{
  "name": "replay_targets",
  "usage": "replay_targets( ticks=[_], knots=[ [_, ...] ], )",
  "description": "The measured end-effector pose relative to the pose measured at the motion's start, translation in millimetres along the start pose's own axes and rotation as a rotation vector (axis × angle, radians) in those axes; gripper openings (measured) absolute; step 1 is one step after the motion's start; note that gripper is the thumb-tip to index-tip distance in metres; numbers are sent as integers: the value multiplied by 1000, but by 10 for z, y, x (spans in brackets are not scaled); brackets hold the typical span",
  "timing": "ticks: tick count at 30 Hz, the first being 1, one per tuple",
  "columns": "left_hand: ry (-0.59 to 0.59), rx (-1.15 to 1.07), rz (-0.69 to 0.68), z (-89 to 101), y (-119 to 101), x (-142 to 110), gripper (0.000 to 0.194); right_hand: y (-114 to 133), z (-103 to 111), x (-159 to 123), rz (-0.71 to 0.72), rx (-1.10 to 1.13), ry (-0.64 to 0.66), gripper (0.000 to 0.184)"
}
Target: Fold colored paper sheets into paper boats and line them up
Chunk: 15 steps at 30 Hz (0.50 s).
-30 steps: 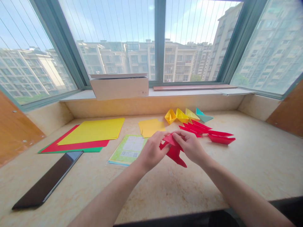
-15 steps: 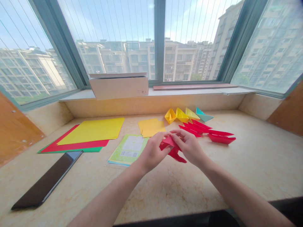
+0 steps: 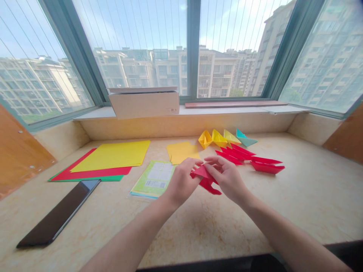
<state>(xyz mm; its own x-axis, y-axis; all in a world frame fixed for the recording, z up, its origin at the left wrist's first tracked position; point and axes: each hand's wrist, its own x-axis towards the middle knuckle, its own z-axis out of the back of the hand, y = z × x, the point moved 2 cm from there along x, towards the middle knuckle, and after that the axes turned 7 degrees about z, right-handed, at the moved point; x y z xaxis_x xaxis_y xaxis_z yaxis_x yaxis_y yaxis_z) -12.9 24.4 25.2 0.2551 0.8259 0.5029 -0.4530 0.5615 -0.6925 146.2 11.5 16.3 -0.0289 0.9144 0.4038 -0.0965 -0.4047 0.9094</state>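
Both hands up over the marble counter point(image 3: 255, 211), w/ a half-folded red paper piece point(image 3: 206, 179) pinched between them. Left hand point(image 3: 181, 182): fingers curled in, thumb and fingertips closed on the paper's left side. Right hand point(image 3: 228, 177): same, fingers bent and closed on the top right edge, thumb side towards the fold. The paper sits just above the counter, roughly centre, its lower point sticking out beneath the hands.

Just behind the right hand: a row of finished red paper boats point(image 3: 255, 161) lying on the counter. Behind those, three yellow paper boats point(image 3: 217, 138) and one teal boat point(image 3: 244, 139), side by side near the wall. Small yellow sheets point(image 3: 181, 152) lie just beyond the left hand. Printed green-edged paper pack point(image 3: 153, 178) just left of it. Further left, a stack of big sheets, yellow on red on green point(image 3: 104, 160). Dark tablet point(image 3: 58, 213) near the front left edge. Cardboard box point(image 3: 144, 102) on the window sill.
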Motion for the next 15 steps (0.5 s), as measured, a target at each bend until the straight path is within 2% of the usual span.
replay_targets(
  ticks=[6,11,15],
  knots=[
    [-60,61,-95,-1,13,-25,21,-13,-22,-26,18,1,29,23],
    [-63,44,-121,8,0,-32,31,-27,-8,-20,12,31,40,24],
    [-66,12,-133,24,-25,-45,31,-38,3,-6,-22,80,48,26]
  ],
)
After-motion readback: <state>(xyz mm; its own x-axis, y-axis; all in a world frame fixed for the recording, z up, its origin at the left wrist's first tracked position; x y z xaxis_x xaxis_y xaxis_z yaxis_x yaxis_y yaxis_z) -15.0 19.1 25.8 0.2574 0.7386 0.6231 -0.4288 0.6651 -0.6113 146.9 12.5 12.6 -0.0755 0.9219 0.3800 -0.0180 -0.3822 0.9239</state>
